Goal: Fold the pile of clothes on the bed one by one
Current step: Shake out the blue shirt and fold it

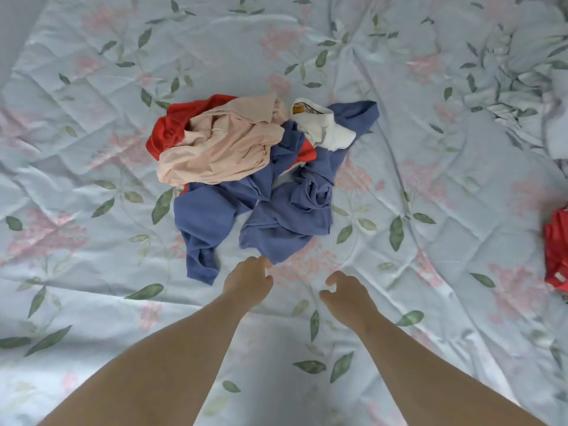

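Garment in blue (215,216) lies diagonally, near corner pointing at left hand (247,279).

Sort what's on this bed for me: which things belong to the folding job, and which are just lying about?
Job: blue garment, beige garment, red garment, white garment, all in one pile; left hand, right hand, both empty.
Lying about: floral bedspread, crumpled bedding top right, red cloth at right edge, apart from the pile.
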### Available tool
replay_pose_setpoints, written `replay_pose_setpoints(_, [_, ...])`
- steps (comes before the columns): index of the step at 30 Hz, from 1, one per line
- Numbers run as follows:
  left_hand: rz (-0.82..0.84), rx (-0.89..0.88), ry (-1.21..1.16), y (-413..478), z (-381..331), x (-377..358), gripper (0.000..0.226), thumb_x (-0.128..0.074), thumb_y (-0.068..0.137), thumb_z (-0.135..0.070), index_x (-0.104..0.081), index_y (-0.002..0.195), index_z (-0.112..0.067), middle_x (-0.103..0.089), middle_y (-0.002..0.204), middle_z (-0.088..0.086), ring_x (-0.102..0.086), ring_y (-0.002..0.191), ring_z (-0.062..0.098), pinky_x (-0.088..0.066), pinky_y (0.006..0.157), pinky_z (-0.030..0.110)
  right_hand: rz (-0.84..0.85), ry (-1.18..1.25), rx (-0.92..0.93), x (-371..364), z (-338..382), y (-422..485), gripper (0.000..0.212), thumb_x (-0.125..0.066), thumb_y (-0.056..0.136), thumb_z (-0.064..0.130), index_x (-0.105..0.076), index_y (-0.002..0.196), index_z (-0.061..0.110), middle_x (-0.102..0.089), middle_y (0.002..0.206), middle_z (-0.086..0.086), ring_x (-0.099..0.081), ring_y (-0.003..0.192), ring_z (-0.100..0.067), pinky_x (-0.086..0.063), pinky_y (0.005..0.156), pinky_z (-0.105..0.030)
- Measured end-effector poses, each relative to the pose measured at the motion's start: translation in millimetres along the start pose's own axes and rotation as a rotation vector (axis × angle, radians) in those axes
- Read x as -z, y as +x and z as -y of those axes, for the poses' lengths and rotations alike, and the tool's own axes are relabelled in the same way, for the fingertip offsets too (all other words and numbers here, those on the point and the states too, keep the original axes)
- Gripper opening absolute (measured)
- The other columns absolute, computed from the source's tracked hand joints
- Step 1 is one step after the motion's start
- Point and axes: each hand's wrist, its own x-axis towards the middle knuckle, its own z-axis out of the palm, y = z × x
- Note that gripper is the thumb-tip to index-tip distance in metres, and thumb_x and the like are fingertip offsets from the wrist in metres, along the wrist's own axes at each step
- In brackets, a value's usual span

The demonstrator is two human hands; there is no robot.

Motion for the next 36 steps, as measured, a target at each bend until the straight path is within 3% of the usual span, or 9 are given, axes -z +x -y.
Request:
replay_pose_setpoints(4, [-0.091, 0.1, -0.245, 43.0, 11.7, -6.8, 0.031, -0.052, 0.09, -0.021, -0.054, 0.12, -0.015, -0.05, 0.125, 0.007, -0.052, 0.106, 0.029, -0.047, 0.086, 0.039, -0.025, 0.064, -0.011, -4.8, 6.5, 26.9, 0.037, -0.046, 0.093, 0.026, -0.046, 0.128, 0.018, -0.045, 0.127, -0.005, -0.051, 0.11, -0.025, -0.046, 0.094, -0.042])
replay_pose_setpoints(9, [-0.007, 0.241, -0.277, 76.5, 18.6, -5.9, 0.038, -0.048, 0.093, -0.028, -0.046, 0.131, -0.029, -0.019, 0.148, 0.006, -0.031, 0.125, 0.034, -0.035, 0.102, 0.041, 0.013, 0.107, -0.027, -21.0, 1.7, 41.5, 0.035, -0.046, 0.092, 0.027, -0.047, 0.126, 0.018, -0.048, 0.126, -0.004, -0.053, 0.107, -0.024, -0.048, 0.09, -0.039])
replay_pose_setpoints(13, [0.003, 0.166, -0.335, 81.6, 18.8, 1.0, 0.017, -0.047, 0.095, -0.017, -0.054, 0.11, -0.012, -0.054, 0.111, 0.018, -0.052, 0.101, 0.035, -0.042, 0.086, 0.039, 0.024, 0.14, -0.064, -22.8, -8.6, 39.8, 0.035, -0.046, 0.093, 0.026, -0.047, 0.126, 0.019, -0.046, 0.129, -0.003, -0.052, 0.105, -0.02, -0.048, 0.086, -0.035])
replay_pose_setpoints(18, [-0.183, 0.084, -0.405, 51.2, 5.8, 30.1, 0.015, -0.051, 0.092, -0.01, -0.055, 0.085, -0.023, -0.058, 0.087, -0.002, -0.053, 0.08, 0.023, -0.041, 0.067, 0.03, -0.017, 0.206, -0.023, -6.2, -4.2, 25.9, 0.034, -0.047, 0.094, 0.025, -0.048, 0.127, 0.019, -0.047, 0.132, -0.003, -0.045, 0.098, -0.014, -0.036, 0.08, -0.025])
replay_pose_setpoints(19, [-0.204, 0.07, -0.437, 43.1, -1.0, 39.2, 0.016, -0.052, 0.092, -0.009, -0.068, 0.095, -0.009, -0.059, 0.085, -0.004, -0.053, 0.077, 0.019, -0.042, 0.063, 0.026, -0.026, 0.236, -0.004, -1.8, -1.8, 21.1, 0.034, -0.047, 0.094, 0.024, -0.048, 0.127, 0.019, -0.047, 0.132, -0.003, -0.044, 0.098, -0.012, -0.035, 0.08, -0.024])
replay_pose_setpoints(22, [-0.214, 0.02, -0.558, 13.5, -24.1, 67.4, 0.018, -0.056, 0.092, -0.01, -0.07, 0.092, -0.022, -0.062, 0.081, -0.009, -0.055, 0.072, 0.01, -0.039, 0.054, 0.013, -0.063, 0.309, 0.081, 14.3, 5.3, 0.9, 0.033, -0.049, 0.094, 0.022, -0.049, 0.127, 0.019, -0.049, 0.132, 0.001, -0.045, 0.106, -0.01, -0.032, 0.081, -0.021])
replay_pose_setpoints(26, [-0.248, -0.031, -0.793, -39.2, -56.4, 104.7, 0.027, -0.058, 0.091, -0.006, -0.066, 0.077, -0.027, -0.064, 0.07, -0.005, -0.057, 0.062, 0.009, -0.046, 0.056, 0.014, -0.103, 0.383, 0.197, 43.8, 17.2, -41.9, 0.034, -0.051, 0.094, 0.022, -0.049, 0.128, 0.02, -0.049, 0.123, 0.007, -0.046, 0.11, -0.01, -0.032, 0.085, -0.021])
replay_pose_setpoints(32, [-0.416, -0.159, -1.029, -130.4, -129.5, 148.2, 0.024, -0.057, 0.089, 0.003, -0.069, 0.082, -0.016, -0.068, 0.076, 0.002, -0.064, 0.061, 0.0, -0.049, 0.06, 0.012, -0.178, 0.466, 0.432, 83.6, 23.4, -106.1, 0.041, -0.062, 0.087, 0.028, -0.043, 0.124, 0.029, -0.048, 0.114, 0.009, -0.051, 0.108, -0.013, -0.04, 0.082, -0.023])
replay_pose_setpoints(36, [-0.498, -0.255, -1.088, -175.7, -178.5, 156.3, 0.027, -0.057, 0.088, 0.004, -0.07, 0.08, -0.019, -0.067, 0.08, 0.002, -0.062, 0.079, 0.015, -0.053, 0.076, 0.021, -0.279, 0.482, 0.614, 104.4, 26.0, -135.5, 0.026, -0.065, 0.085, 0.026, -0.043, 0.1, 0.028, -0.052, 0.088, 0.012, -0.054, 0.081, -0.007, -0.041, 0.065, -0.018])
